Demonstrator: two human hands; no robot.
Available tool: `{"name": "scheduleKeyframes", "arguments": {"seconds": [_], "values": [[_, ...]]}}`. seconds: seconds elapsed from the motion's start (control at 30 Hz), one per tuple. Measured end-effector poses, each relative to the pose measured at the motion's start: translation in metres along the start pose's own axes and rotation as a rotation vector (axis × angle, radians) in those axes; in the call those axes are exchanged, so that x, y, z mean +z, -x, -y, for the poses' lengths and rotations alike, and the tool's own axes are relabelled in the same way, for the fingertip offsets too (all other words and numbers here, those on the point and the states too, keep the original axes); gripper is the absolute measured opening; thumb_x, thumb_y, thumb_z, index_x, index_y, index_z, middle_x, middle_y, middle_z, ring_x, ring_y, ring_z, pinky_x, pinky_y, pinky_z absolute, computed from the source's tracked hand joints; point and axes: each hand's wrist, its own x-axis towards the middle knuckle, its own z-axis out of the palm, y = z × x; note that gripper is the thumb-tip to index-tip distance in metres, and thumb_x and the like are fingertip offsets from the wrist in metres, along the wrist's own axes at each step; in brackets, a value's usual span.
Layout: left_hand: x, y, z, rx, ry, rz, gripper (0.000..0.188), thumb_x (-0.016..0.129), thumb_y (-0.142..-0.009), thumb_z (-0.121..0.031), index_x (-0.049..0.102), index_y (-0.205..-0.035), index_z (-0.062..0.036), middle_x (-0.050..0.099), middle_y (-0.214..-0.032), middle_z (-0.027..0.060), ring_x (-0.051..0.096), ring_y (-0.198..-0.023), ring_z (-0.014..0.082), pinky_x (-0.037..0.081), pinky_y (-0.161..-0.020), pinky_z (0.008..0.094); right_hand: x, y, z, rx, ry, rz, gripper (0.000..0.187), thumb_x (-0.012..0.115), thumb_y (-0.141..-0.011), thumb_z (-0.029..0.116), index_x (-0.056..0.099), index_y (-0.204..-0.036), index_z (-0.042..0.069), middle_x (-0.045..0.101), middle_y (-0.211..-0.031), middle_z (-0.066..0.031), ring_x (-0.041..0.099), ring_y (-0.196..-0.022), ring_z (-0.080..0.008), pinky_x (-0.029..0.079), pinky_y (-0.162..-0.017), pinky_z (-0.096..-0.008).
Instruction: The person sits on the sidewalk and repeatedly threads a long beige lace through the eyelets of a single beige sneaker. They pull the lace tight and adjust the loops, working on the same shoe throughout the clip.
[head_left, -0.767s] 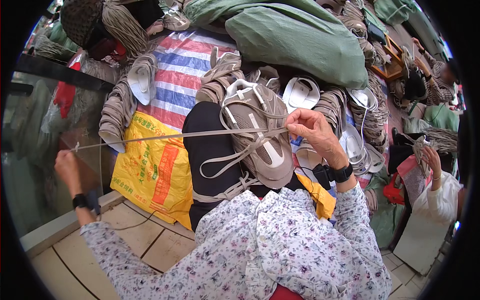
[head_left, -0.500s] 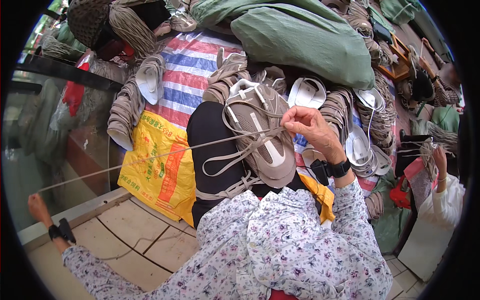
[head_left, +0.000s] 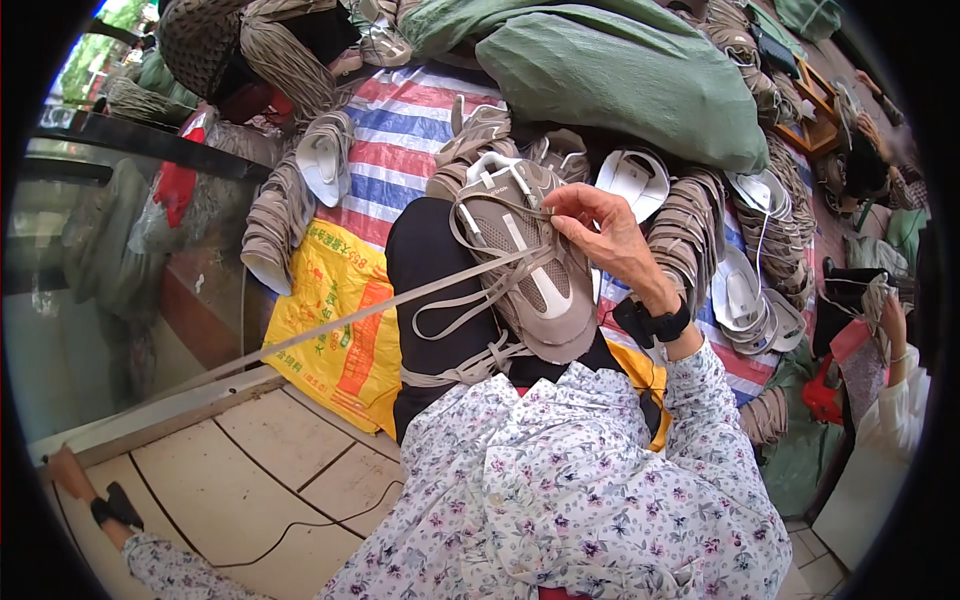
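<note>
A taupe mesh sneaker upper (head_left: 524, 250) with pale trim rests across my dark-trousered thigh, toe toward me. From its lacing a flat taupe shoelace (head_left: 380, 306) runs taut to the far lower left. My left hand (head_left: 70, 474), small and smeared near the picture's rim, is closed on that lace's far end. Thumb and forefinger of my right hand (head_left: 604, 238) pinch at the lacing along the upper's right edge, where a lace strand meets them. A loose lace loop hangs off the upper's left side. More laces (head_left: 470, 366) lie bundled around my thigh.
Stacked shoe uppers (head_left: 688, 235) and white-lined ones (head_left: 738, 290) lie on a striped sheet (head_left: 385, 130). A green sack (head_left: 620, 85) lies beyond. A yellow bag (head_left: 335, 330) is beside my leg, near a glass panel (head_left: 130, 280). Another person's hand (head_left: 893, 322) shows at right.
My left hand has moved down and toward me, with the lace still stretched taut. My right fingers have shifted up along the lacing. The whole view has shifted slightly.
</note>
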Motion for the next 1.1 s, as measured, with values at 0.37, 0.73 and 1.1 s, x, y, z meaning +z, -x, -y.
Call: {"name": "scheduleKeyframes", "arguments": {"seconds": [0.37,0.73,1.1], "values": [[-0.22,0.323,-0.645,0.572,1.634,0.852,0.016,0.065,-0.082,-0.004,0.069,-0.097,-0.0033,0.069,-0.092,0.0096,0.063,-0.07,0.0205,0.051,-0.066,0.0313,0.002,-0.003,0.017,-0.125,0.233,0.049,0.012,0.064,-0.084,0.002,0.072,-0.094,0.0,0.061,-0.079,-0.0045,0.057,-0.07,-0.0125,0.046,-0.064,-0.0285],[-0.238,0.433,-0.697,0.688,1.634,0.762,0.015,0.057,-0.091,-0.006,0.065,-0.098,0.0034,0.065,-0.075,0.015,0.064,-0.061,0.0221,0.049,-0.054,0.0337,0.032,-0.004,0.039,-0.149,0.347,0.084,0.013,0.063,-0.082,-0.004,0.069,-0.094,-0.004,0.066,-0.081,-0.0125,0.062,-0.067,-0.0194,0.049,-0.061,-0.0316],[-0.23,0.42,-0.692,0.555,1.792,1.296,0.015,0.067,-0.089,-0.007,0.071,-0.095,0.0054,0.059,-0.072,0.0043,0.05,-0.062,0.0076,0.04,-0.055,0.0237,0.043,-0.023,0.054,0.059,0.488,0.251,0.016,0.068,-0.083,0.01,0.066,-0.078,-0.005,0.062,-0.063,-0.0153,0.061,-0.055,-0.0262,0.045,-0.053,-0.0369]]}}
